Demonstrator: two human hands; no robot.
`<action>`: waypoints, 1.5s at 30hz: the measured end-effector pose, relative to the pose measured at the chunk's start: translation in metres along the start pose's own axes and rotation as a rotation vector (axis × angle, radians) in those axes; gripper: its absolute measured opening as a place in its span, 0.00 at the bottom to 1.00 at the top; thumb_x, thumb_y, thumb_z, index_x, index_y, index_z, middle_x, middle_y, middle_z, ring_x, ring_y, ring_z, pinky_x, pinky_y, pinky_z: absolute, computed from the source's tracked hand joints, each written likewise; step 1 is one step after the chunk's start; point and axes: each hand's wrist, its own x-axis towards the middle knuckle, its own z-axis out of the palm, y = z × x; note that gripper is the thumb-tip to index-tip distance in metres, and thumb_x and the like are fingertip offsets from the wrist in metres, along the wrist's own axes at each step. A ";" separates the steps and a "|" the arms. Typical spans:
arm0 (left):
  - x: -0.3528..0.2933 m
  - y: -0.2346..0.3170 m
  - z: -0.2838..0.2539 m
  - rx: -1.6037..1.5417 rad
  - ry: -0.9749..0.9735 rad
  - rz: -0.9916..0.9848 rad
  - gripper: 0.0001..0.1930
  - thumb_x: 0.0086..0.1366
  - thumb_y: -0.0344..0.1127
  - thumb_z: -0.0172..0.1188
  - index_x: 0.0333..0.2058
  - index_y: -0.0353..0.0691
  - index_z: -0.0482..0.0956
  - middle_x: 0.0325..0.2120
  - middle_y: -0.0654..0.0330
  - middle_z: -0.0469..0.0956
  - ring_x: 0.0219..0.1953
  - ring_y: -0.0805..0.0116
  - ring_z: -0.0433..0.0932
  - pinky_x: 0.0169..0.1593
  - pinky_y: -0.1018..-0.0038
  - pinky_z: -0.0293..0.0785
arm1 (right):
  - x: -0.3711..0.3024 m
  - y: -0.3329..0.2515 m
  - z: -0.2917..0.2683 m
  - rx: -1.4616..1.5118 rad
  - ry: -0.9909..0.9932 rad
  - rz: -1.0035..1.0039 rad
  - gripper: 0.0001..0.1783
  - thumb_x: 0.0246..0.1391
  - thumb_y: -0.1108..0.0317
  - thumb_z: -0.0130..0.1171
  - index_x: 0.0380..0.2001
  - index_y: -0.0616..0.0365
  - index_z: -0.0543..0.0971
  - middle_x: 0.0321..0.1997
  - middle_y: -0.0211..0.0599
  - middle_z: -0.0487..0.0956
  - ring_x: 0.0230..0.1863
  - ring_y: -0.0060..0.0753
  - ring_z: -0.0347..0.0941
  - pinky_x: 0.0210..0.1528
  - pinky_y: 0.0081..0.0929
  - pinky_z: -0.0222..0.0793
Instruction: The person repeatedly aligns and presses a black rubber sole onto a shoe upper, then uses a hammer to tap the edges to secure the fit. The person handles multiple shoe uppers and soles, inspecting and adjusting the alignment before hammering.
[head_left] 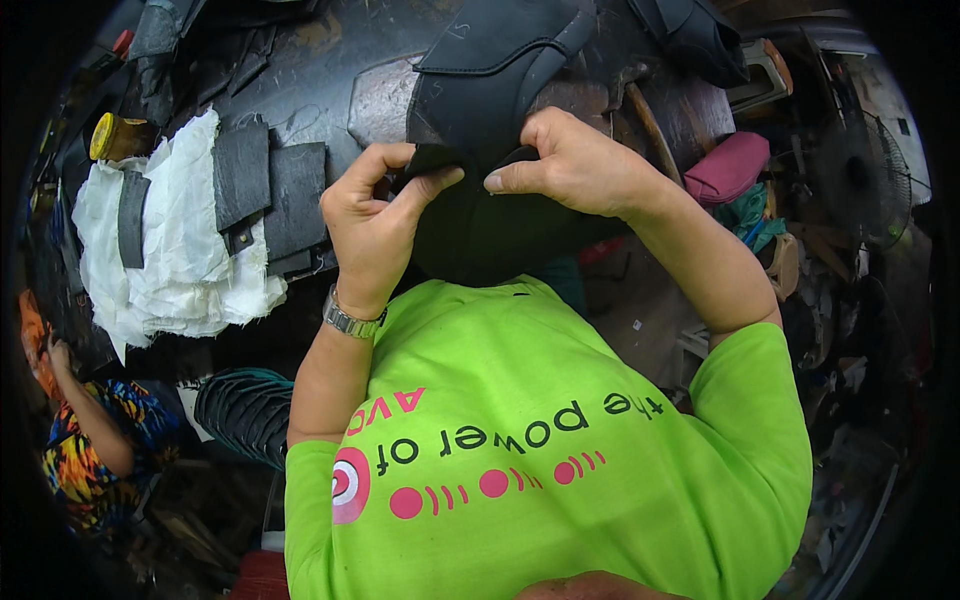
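Observation:
A black leather-like piece point(480, 90) with a stitched, curved seam lies over the table edge and hangs down in front of me. My left hand point(365, 215), with a metal watch on its wrist, pinches a folded edge of this piece between thumb and fingers. On the other side of the fold, my right hand point(580, 165) pinches another edge, its thumb pointing left. Both hands are close together, with a small gap between the thumbs. Under the piece's left side, a pale stone-like slab point(378, 100) rests on the table.
White cloth point(165, 270) with dark cut pieces point(242, 175) on it lies at the left, beside a yellow-lidded jar point(120, 137). A magenta pouch point(728, 168) and a fan point(865, 175) are at the right. Another person's arm point(95, 415) shows at the lower left.

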 end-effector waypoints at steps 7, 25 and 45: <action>0.002 -0.003 0.003 -0.219 -0.040 -0.068 0.06 0.57 0.23 0.72 0.34 0.35 0.85 0.29 0.67 0.84 0.30 0.84 0.76 0.35 0.84 0.73 | 0.003 0.009 0.006 0.117 0.035 0.014 0.19 0.49 0.62 0.74 0.30 0.71 0.82 0.24 0.35 0.81 0.27 0.22 0.74 0.31 0.27 0.71; 0.005 -0.009 -0.010 -0.064 0.062 0.218 0.11 0.54 0.22 0.74 0.31 0.39 0.79 0.47 0.62 0.72 0.43 0.75 0.73 0.48 0.76 0.73 | 0.003 0.024 0.023 0.087 0.070 -0.005 0.22 0.47 0.61 0.76 0.16 0.65 0.76 0.15 0.28 0.70 0.21 0.18 0.66 0.22 0.27 0.61; -0.006 -0.011 -0.005 -0.880 -0.070 -0.347 0.10 0.62 0.19 0.66 0.31 0.41 0.74 0.29 0.68 0.76 0.33 0.81 0.75 0.40 0.83 0.73 | -0.011 0.013 0.026 0.171 0.034 -0.057 0.17 0.48 0.63 0.74 0.24 0.69 0.81 0.19 0.31 0.76 0.23 0.20 0.70 0.27 0.27 0.67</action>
